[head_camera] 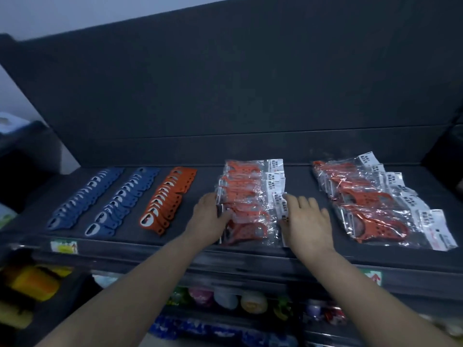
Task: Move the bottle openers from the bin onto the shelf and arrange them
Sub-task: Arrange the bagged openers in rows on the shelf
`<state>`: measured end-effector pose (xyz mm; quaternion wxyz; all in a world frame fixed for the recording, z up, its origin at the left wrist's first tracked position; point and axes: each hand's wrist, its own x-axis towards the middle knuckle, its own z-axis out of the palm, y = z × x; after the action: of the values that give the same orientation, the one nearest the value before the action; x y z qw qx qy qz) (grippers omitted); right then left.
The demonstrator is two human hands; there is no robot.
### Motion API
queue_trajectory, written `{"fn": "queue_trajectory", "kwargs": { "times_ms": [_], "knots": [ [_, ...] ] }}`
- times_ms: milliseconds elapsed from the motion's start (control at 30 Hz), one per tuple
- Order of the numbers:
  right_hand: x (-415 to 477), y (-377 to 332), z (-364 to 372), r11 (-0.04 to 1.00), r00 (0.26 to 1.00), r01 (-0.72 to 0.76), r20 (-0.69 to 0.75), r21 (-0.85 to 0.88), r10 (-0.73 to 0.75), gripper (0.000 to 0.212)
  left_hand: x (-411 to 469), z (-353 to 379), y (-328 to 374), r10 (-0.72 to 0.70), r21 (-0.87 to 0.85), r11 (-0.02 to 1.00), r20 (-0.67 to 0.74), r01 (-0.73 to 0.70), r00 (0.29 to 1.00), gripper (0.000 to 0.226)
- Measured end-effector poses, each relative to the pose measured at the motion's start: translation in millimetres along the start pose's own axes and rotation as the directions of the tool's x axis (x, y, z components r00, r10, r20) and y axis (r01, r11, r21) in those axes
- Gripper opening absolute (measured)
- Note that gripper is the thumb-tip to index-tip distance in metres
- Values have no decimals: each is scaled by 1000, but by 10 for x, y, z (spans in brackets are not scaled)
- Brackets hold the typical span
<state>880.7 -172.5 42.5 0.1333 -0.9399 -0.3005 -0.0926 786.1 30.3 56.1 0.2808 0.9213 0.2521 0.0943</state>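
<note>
Both hands flank one pile of bagged orange bottle openers [246,196]. Left hand [210,217]: fingers extended along the pile's left edge, thumb lying on the nearest bag. Right hand [307,221]: fingers spread and flat, fingertips on the white label cards at the pile's right edge. Neither hand pinches a bag.

Nearer than the hands, below the forearms, a lower tier [225,299] carries small, blurred, multicoloured goods; a yellow-green price tag [64,246] sits on the front lip left of the left forearm.

The pile lies on the dark shelf [298,176], its bags overlapping one behind another away from the hands. Right of the right hand, well apart, a second pile of bagged orange openers [370,204] fans out in the same way. Left of the left hand lies a row of loose orange openers [167,199], then two rows of loose blue openers [120,199], each overlapped like shingles and slanting away. Beyond everything rises the dark back panel [250,96].
</note>
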Motion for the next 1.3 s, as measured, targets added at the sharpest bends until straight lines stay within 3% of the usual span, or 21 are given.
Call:
{"fn": "queue_trajectory", "kwargs": {
  "times_ms": [133, 233, 300, 367, 433, 600, 733, 800, 867, 967, 1067, 1167, 1300],
  "knots": [
    [1, -110, 109, 883, 975, -193, 184, 429, 123, 82, 178, 153, 9, -100, -317, 942, 42, 108, 994, 62],
    [27, -214, 114, 842, 971, -221, 190, 491, 144, 82, 358, 275, 35, -101, -453, 886, 15, 97, 995, 50],
    [119, -211, 88, 836, 969, -242, 171, 493, 180, 78, 431, 224, 108, -87, -434, 898, -3, 77, 996, 62],
    [279, -154, 41, 797, 935, -331, 290, 505, 204, 77, 599, 146, 84, -150, -417, 900, -18, 129, 988, 79],
    [464, -108, -29, 724, 892, -413, 404, 552, 201, 83, 853, 78, 6, -193, -445, 883, -50, 151, 980, 81],
    [708, -154, 9, 664, 925, -369, 327, 650, 193, 77, 1294, 71, -22, -200, -570, 794, 80, 209, 976, 75],
    [466, -211, 112, 737, 928, -308, 362, 602, 92, 90, 1392, 187, 13, -116, -537, 823, 157, 183, 981, 53],
    [364, -193, 134, 768, 924, -296, 374, 568, 80, 97, 1457, 214, 19, -109, -544, 823, 136, 166, 985, 62],
    [406, -189, 99, 728, 922, -331, 369, 600, 116, 97, 1545, 198, 11, -153, -534, 823, 122, 195, 981, 78],
    [608, -168, 84, 637, 911, -401, 359, 658, 203, 88, 1610, 238, 13, -132, -517, 831, 172, 204, 976, 74],
    [718, -146, 81, 632, 905, -412, 377, 657, 199, 83, 1514, 275, 34, -102, -526, 830, 182, 185, 978, 77],
    [668, -95, 55, 659, 907, -404, 371, 635, 199, 83, 1343, 146, -47, -105, -541, 826, 131, 160, 986, 75],
    [408, -94, 69, 777, 919, -330, 372, 535, 134, 86, 784, -35, -231, -58, -461, 880, 141, 117, 988, 66]
  ]
}}
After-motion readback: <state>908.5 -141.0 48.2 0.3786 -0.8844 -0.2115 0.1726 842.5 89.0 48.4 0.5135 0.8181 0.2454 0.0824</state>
